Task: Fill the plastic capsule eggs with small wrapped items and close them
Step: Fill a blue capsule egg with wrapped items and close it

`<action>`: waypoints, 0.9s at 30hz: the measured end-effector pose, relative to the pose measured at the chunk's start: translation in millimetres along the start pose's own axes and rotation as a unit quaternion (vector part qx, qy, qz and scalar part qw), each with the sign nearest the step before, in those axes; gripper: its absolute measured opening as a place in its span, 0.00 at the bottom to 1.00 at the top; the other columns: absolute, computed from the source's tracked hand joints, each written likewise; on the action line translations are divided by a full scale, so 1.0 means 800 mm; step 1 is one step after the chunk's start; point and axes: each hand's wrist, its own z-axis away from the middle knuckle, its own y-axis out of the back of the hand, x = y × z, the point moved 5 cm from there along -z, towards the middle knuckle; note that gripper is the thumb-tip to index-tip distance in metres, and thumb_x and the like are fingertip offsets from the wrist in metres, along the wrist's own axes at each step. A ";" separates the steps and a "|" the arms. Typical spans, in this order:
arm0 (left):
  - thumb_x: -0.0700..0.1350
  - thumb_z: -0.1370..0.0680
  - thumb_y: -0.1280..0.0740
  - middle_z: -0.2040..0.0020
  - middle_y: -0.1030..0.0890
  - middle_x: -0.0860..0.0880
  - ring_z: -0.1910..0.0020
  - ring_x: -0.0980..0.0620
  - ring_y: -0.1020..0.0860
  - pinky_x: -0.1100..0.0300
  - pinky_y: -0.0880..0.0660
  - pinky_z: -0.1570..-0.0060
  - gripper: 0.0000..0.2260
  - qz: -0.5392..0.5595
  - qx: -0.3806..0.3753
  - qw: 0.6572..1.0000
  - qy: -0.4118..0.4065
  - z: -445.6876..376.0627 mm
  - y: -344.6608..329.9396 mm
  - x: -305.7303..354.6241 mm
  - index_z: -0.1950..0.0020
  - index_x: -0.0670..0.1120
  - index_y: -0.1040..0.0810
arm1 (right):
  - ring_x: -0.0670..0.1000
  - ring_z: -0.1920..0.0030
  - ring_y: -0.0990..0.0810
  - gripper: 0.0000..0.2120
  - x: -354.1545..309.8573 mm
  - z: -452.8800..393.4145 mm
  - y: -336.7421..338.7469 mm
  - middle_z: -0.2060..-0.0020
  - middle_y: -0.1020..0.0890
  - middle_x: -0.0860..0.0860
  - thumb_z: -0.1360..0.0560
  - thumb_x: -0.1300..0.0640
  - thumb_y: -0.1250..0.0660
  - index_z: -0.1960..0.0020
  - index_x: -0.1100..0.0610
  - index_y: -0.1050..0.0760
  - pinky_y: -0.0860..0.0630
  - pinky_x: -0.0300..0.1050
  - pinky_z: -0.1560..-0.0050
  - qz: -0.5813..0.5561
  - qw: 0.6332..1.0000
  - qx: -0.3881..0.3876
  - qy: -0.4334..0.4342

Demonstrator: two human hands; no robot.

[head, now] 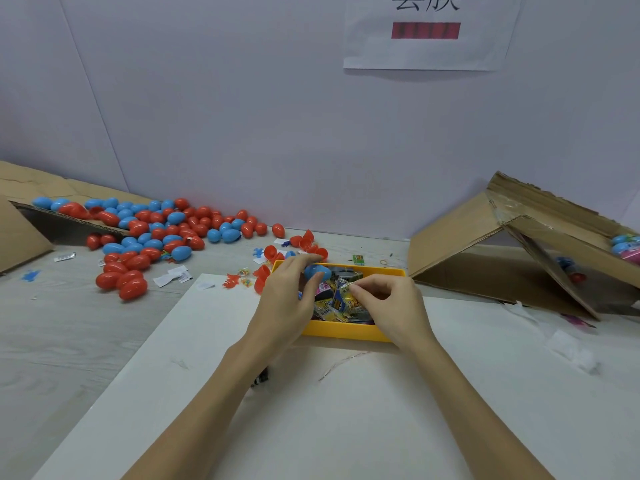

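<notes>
1. Both hands are over the yellow tray, a shallow rectangular plastic bin sitting at the far edge of a smooth white board.
2. Left hand grips a glossy blue egg above the tray's far left corner, thumb and fingers curled round its rounded shell.
3. Right hand is down in the tray, thumb and forefinger pinched together on a crinkly foil-like wrapped item, yellow and dark print showing.
4. More wrapped packets lie jumbled inside the tray, shiny and creased.
5. Just behind the tray's far left corner, open red egg halves sit like little cups on the pale wood-grain table.
6. Well left of the tray, a big scatter of closed eggs, smooth red and blue plastic, spills off a flat sheet of corrugated cardboard.
7. Right of the tray, a tipped cardboard box with torn flaps and clear tape; a few eggs peek from its far side.
</notes>
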 end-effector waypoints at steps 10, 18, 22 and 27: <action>0.40 0.19 0.33 0.45 0.24 0.50 0.50 0.55 0.23 0.65 0.23 0.52 0.06 0.013 -0.022 1.000 -0.016 0.006 -0.013 0.007 0.46 0.47 0.17 | 0.45 0.54 0.15 0.10 -0.004 -0.002 -0.002 0.57 0.13 0.49 0.22 0.56 0.27 0.40 0.54 0.18 0.21 0.34 0.54 -0.092 0.995 -0.025 -0.003; 0.51 0.21 0.29 0.46 0.23 0.51 0.50 0.60 0.24 0.71 0.25 0.56 0.08 0.035 -0.025 0.999 0.024 0.004 -0.013 0.005 0.47 0.47 0.17 | 0.41 0.49 0.15 0.10 -0.012 0.001 -0.001 0.54 0.13 0.45 0.22 0.56 0.27 0.41 0.51 0.17 0.21 0.32 0.50 -0.123 0.990 -0.057 0.028; 0.47 0.21 0.29 0.49 0.22 0.54 0.52 0.58 0.24 0.72 0.26 0.59 0.04 0.063 -0.012 0.997 0.046 0.001 -0.011 0.001 0.50 0.47 0.17 | 0.43 0.47 0.15 0.09 -0.014 0.000 -0.002 0.51 0.13 0.47 0.20 0.55 0.29 0.40 0.53 0.17 0.19 0.37 0.46 -0.148 0.987 -0.061 0.019; 0.46 0.21 0.29 0.52 0.23 0.57 0.58 0.59 0.23 0.74 0.27 0.64 0.03 0.095 -0.006 0.994 0.060 -0.001 -0.011 -0.001 0.50 0.48 0.17 | 0.44 0.47 0.15 0.08 -0.013 -0.001 -0.002 0.51 0.13 0.47 0.21 0.55 0.28 0.43 0.54 0.16 0.19 0.38 0.46 -0.158 0.984 -0.077 0.008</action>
